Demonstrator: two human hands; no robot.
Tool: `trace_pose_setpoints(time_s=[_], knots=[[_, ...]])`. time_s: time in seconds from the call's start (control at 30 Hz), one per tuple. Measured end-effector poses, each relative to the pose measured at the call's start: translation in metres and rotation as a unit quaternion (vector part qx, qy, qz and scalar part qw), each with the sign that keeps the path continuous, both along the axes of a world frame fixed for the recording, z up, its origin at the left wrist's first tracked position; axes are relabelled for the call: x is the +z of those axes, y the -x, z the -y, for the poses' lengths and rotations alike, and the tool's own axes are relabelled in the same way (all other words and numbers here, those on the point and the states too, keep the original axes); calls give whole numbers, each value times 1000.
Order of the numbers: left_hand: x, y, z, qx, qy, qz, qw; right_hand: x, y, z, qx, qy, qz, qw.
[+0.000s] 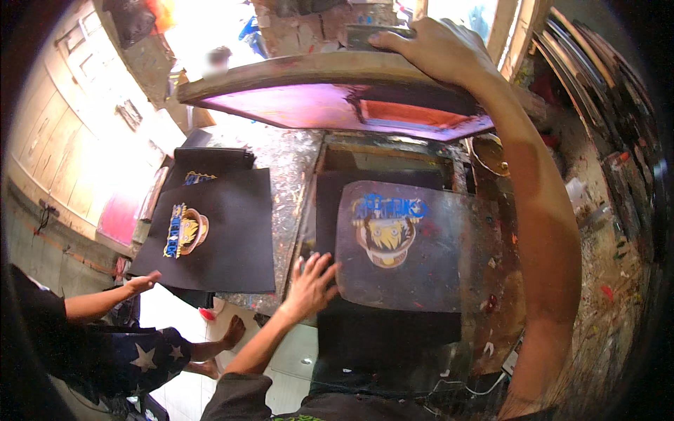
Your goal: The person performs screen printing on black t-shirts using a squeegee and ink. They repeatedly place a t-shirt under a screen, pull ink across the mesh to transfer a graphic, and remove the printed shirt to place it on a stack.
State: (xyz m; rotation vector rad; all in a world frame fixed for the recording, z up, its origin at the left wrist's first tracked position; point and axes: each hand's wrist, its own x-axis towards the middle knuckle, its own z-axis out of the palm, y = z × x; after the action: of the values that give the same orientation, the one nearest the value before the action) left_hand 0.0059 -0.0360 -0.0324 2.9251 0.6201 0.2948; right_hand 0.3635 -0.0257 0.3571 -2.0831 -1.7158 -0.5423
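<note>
My right hand (pixel 439 52) grips the top of a raised wooden screen frame (pixel 270 76), beside a dark bar (pixel 358 36); the frame's mesh underside is pink, with a red-orange patch. My left hand (pixel 312 281) has spread fingers at the left edge of a clear, smudged sheet (pixel 393 284); whether it touches is unclear. The sheet lies over black material (pixel 379 326), and a cartoon face with blue lettering (pixel 386 238) shows on it. To the left is a pile of black printed pieces (pixel 239 245), the top one bearing a similar face with yellow-and-blue lettering.
A co-worker's hand (pixel 140 282), starred shorts and bare feet are at lower left. The paint-spattered bench (pixel 288 154) runs under both stacks. A round container (pixel 488 158) sits behind my right arm. Boards (pixel 597 91) lean at the right. A white cable (pixel 463 386) hangs near the front.
</note>
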Motion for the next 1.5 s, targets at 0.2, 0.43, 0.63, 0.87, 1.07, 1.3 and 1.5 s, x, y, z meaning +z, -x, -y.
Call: trace_pose_setpoints(time_s=[0.2,0.43,0.63,0.87,1.07,1.3,1.5], knots=[[25,-38,-64,-64,65,-40,995,13,-3,0,-76,14,-11,997],[31,-11,-47,-66,86,-57,992,23,4,10,23,19,-83,996],[28,-2,-48,-60,85,-32,994,19,-11,-13,8,66,-93,993],[27,-8,-49,-60,76,-35,995,23,-17,-15,18,65,-82,994],[24,-7,-50,-59,71,-39,995,22,-13,-14,-10,38,-77,996],[21,2,-49,-53,74,-45,995,18,-13,-19,-10,65,-81,995],[22,-5,-49,-63,80,-33,994,24,-11,-9,-23,59,-70,996]])
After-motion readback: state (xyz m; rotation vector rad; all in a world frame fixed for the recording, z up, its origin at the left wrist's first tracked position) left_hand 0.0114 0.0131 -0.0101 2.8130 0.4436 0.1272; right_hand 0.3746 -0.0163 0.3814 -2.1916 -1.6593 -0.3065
